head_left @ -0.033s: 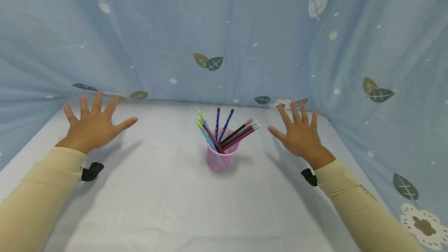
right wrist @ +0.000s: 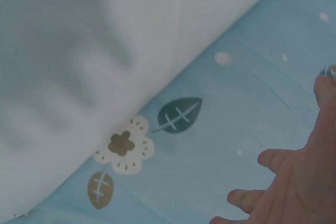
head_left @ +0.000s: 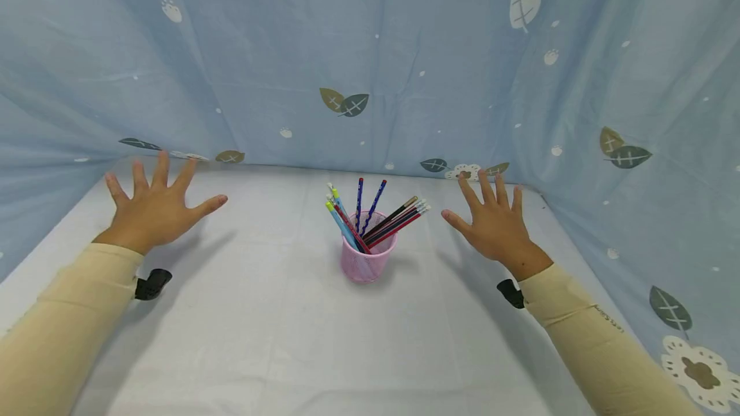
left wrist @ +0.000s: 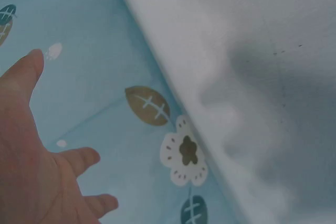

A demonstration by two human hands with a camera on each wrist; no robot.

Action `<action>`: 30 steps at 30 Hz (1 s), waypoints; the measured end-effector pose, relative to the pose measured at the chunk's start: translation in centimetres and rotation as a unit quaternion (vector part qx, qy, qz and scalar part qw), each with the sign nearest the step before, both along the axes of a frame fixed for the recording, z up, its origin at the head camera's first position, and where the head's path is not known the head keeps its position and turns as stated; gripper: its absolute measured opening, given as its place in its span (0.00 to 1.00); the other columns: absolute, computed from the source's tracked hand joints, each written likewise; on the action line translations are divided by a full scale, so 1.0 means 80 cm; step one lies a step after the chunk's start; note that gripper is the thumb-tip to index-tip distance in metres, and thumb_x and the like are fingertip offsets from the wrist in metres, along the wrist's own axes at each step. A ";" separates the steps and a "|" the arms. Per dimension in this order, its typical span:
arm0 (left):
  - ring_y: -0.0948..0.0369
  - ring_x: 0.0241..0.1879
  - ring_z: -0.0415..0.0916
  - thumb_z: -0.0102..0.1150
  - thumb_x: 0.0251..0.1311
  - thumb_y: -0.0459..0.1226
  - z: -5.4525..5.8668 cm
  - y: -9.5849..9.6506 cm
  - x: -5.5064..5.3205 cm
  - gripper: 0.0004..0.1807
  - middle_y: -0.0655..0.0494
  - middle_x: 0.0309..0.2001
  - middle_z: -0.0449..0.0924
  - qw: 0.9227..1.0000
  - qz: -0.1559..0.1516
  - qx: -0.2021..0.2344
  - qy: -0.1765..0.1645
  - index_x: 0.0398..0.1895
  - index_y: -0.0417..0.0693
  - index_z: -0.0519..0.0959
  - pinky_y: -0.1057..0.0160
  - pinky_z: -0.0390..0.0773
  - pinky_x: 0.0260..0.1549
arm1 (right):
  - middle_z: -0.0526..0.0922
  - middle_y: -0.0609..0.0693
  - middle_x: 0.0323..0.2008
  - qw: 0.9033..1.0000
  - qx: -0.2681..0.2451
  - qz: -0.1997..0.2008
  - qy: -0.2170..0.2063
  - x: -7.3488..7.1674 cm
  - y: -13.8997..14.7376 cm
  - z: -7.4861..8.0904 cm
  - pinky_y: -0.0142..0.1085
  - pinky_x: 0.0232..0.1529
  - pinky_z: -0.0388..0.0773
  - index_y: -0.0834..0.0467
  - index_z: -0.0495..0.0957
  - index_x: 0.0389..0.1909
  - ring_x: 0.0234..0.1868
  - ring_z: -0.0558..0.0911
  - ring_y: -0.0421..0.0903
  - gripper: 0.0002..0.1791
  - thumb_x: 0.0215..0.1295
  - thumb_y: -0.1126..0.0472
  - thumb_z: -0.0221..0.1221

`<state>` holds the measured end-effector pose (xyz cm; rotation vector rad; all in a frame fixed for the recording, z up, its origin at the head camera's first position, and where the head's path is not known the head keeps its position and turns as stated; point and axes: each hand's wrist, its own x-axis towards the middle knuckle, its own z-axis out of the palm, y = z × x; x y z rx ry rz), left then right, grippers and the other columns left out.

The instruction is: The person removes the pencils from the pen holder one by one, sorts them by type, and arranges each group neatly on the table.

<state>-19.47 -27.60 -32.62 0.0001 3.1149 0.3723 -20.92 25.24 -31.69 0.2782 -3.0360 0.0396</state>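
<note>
Nothing has really moved: your left hand [head_left: 153,210] and right hand [head_left: 491,223] hover spread wide, empty, beside the untouched pink mesh cup of pencils [head_left: 367,255] on the white tabletop [head_left: 277,326].

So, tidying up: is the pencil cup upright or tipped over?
Upright. The cup stands on its base on the table, pencils sticking out the top.

Long cream sleeves [head_left: 58,313]; black wrist-mounted cameras [head_left: 151,283].

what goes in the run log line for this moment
left hand: open, holds nothing | right hand: open, holds nothing | pink pencil cup: upright between them, untouched
</note>
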 end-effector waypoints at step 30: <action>0.52 0.58 0.77 0.62 0.65 0.53 -0.027 0.193 0.026 0.40 0.46 0.66 0.72 0.925 -0.195 0.318 -0.076 0.75 0.52 0.58 0.51 0.80 0.53 | 0.80 0.62 0.31 0.831 -0.550 0.042 0.079 0.031 -0.098 -0.016 0.30 0.31 0.79 0.65 0.78 0.39 0.27 0.80 0.45 0.21 0.80 0.55 0.42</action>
